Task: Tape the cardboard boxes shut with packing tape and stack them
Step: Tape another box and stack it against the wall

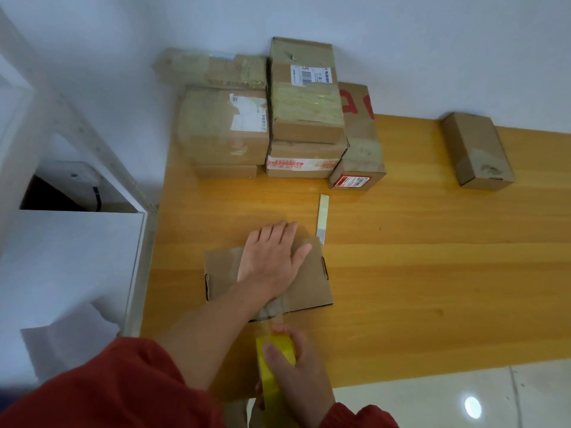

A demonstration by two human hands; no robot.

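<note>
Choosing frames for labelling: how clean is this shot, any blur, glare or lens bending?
Head view: soft even light on the table; one glare spot on the floor; the stacked boxes at the back look smeared; the left hand is fairly sharp, the tape roll slightly blurred; wide-angle bending slants the white shelf at left.

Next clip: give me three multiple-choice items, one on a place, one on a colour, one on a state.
1. Where is the lone box? A under a hand B far right, apart from the pile C on the floor
2. Colour of the tape roll? A yellow B red C blue
3. The left hand is: A gripping the roll B raised C flat on the near box
1B, it stands alone, touching no other box; 2A, yellow shows in the right hand; 3C, straight fingers press it.
</note>
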